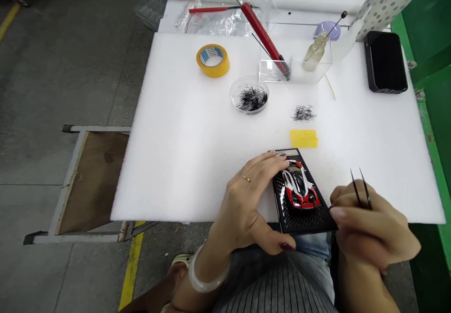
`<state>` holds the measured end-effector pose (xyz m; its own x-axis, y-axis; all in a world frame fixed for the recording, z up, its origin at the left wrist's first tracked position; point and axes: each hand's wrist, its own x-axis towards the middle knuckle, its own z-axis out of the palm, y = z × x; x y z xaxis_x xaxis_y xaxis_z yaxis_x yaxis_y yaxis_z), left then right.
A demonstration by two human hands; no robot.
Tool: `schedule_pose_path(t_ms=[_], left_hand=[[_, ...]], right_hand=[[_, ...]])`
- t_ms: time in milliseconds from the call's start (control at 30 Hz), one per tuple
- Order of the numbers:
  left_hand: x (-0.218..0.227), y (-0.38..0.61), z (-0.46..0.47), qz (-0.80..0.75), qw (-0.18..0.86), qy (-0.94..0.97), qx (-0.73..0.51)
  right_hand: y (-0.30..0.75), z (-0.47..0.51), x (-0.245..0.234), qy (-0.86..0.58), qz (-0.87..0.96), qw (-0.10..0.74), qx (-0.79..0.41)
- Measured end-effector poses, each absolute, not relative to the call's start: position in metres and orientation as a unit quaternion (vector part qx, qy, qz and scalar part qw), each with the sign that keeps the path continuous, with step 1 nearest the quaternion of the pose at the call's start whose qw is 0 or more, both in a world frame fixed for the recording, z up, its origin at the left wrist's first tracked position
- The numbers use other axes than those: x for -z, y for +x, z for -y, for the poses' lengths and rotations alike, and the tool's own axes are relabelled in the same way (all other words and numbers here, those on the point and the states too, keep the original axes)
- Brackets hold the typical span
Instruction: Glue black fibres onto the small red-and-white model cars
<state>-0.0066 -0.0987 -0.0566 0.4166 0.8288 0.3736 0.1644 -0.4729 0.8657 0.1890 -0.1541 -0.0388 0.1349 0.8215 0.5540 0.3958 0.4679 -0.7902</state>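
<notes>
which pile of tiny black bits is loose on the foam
The smaller pile, right of the clear round dish and just beyond the yellow tag; the other pile sits inside that dish.

One model car (299, 191); one tweezers (361, 188); one tape roll (221, 68); one dish (234, 92); one phone (385, 61).

Soft, even light is coming from overhead, making the white foam bench (183, 153) glow brightly and nearly washing out its texture. Shadows are falling short and faint beneath the tape roll (213, 60) and the left hand (252, 200). Glare is glinting off the crumpled plastic bag (214, 21) at the far edge. The grey floor (52, 68) is sitting dimmer. The wide lens is bowing the bench's edges outward. The right hand (369, 228) is looking slightly soft at the bottom, while the tweezers (361, 188) are showing crisp.
</notes>
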Motion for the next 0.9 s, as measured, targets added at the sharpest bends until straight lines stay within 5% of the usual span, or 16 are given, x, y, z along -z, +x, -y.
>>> schedule_pose_path(t_ms=[133, 567, 900], left_hand=[[0.05, -0.015, 0.092, -0.329, 0.407, 0.756, -0.393], [0.015, 0.01, 0.06, -0.326, 0.62, 0.614, -0.365], [0.024, 0.009, 0.058, -0.277, 0.611, 0.637, -0.38]], right_hand=[[0.192, 0.156, 0.048, -0.408, 0.708, 0.572, -0.07], [0.183, 0.152, 0.046, -0.43, 0.672, 0.597, -0.085], [0.183, 0.151, 0.045, -0.431, 0.678, 0.589, -0.089]])
